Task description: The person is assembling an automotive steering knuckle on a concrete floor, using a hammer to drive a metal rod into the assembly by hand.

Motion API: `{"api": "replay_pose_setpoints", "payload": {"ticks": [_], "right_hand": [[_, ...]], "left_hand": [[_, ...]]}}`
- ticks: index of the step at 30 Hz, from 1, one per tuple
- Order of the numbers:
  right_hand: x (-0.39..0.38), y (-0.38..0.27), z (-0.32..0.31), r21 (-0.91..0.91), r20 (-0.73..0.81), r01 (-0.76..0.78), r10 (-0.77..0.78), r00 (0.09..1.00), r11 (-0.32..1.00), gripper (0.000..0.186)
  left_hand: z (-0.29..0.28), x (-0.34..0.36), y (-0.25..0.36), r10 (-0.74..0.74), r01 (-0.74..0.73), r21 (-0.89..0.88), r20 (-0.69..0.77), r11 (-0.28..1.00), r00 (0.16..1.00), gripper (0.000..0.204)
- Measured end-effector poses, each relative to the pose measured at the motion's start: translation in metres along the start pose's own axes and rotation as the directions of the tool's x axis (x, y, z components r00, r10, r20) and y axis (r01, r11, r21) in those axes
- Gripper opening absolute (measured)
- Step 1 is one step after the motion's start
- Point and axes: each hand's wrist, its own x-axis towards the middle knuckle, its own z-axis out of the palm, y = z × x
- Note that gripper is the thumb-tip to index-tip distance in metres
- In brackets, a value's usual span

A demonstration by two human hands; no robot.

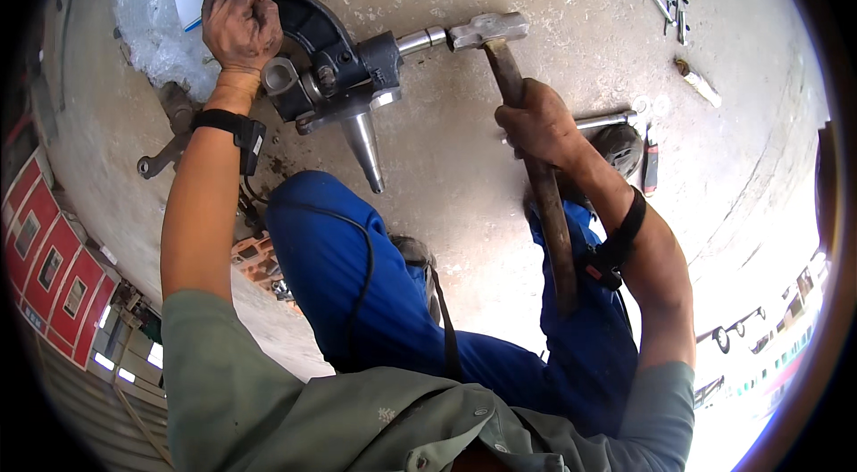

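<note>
- a vehicle repair workshop, with the work done low on a bare, stained concrete floor (pixel 464 168).
- a heavy, greasy steel axle part (pixel 335 70) lies on that floor, with a hammer (pixel 522 115) beside it.
- loose sockets and small tools (pixel 669 3) are scattered about.
- the person wears blue work trousers (pixel 357 293); both hands are blackened with grease.

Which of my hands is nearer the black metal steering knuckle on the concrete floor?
Left. The left hand rests on the black metal steering knuckle; the right hand grips the wooden-handled hammer, off to the knuckle's right.
</note>
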Motion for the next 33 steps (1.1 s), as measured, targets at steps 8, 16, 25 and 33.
{"api": "replay_pose_setpoints", "payload": {"ticks": [8, 16, 25, 33], "right_hand": [[0.023, 0.033, -0.048, 0.065, -0.278, -0.002, 0.020, 0.960, 0.998, 0.020], [0.014, 0.013, -0.029, 0.030, -0.171, 0.072, -0.066, 0.983, 0.997, 0.022], [0.005, 0.000, 0.010, -0.130, 0.024, -0.007, 0.010, 1.000, 0.991, 0.025], [0.025, 0.038, -0.063, 0.185, -0.360, -0.017, 0.084, 0.929, 0.983, 0.019]], "left_hand": [[-0.001, 0.006, 0.010, 0.005, -0.005, -0.010, 0.019, 1.000, 1.000, 0.031], [0.001, 0.003, 0.002, -0.013, 0.013, -0.006, 0.037, 1.000, 0.999, 0.034], [0.003, 0.003, 0.000, 0.007, -0.007, -0.001, 0.048, 1.000, 0.999, 0.034], [-0.002, 0.005, 0.009, -0.007, 0.007, 0.000, 0.017, 1.000, 1.000, 0.034]]}}
